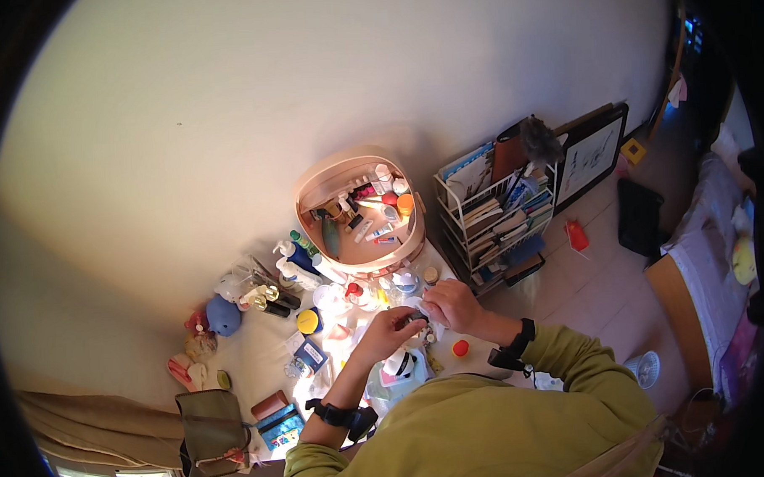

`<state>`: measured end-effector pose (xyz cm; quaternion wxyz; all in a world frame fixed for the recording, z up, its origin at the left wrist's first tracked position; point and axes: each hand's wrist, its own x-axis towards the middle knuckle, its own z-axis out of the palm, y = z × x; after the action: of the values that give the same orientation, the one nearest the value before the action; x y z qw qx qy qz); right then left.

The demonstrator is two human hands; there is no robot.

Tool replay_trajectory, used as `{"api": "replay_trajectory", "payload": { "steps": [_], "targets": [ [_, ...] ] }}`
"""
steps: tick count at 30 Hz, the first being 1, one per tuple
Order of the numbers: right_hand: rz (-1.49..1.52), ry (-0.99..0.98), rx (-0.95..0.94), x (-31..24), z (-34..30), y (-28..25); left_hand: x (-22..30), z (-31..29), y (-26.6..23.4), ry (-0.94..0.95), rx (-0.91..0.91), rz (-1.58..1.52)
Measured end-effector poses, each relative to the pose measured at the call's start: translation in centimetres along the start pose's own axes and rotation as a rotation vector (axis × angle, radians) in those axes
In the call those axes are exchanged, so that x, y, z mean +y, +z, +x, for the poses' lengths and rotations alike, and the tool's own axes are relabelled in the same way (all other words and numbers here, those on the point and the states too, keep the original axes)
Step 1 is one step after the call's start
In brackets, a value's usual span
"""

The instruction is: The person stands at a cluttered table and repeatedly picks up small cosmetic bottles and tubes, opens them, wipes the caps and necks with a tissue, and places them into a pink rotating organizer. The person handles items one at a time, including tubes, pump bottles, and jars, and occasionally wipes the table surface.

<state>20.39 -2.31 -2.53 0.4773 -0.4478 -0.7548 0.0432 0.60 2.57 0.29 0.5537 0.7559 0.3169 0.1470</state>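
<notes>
Over the sunlit table, my left hand [384, 334] has its fingers closed around a small dark object [416, 319], whose kind I cannot make out. Close beside it, my right hand [453, 307] is closed, fingertips pinched on a white, tissue-like piece [434, 322] that hangs between the hands. Below my hands stands a white-and-pink bottle [398, 364] with a dark band. A red-and-orange round lid [461, 348] lies near my right wrist. Just beyond the hands are a small jar with a brownish lid [431, 275] and a red-topped bottle [354, 292].
A beige basket [305, 175] holding bottles and tubes stands at the table's back. To its right is a white rack [454, 222] of books. Pump bottles [297, 257], a yellow-lidded jar [307, 322], a blue toy [224, 315] and an olive bag [212, 423] line the left.
</notes>
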Motion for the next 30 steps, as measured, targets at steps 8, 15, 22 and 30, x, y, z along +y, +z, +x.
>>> {"api": "replay_trajectory", "payload": {
  "steps": [8, 15, 22, 30],
  "targets": [
    [0.266, 0.679, -0.217, 1.1, -4.0, 2.4, 0.4, -1.6, 1.8, 0.166, 0.077, 0.306],
    [0.971, 1.349, -0.155, 3.2, -6.5, 4.8, -0.6, -0.9, 2.8, 0.478, 0.215, 0.803],
    [1.401, 1.406, 0.407, 2.4, -5.2, 5.4, 0.0, 0.1, 3.3, 0.518, 0.384, 0.767],
    [1.312, 0.856, 0.58, 0.3, -1.9, 2.4, -0.5, -0.3, 3.5, 0.304, 0.535, 0.123]
  ]
}}
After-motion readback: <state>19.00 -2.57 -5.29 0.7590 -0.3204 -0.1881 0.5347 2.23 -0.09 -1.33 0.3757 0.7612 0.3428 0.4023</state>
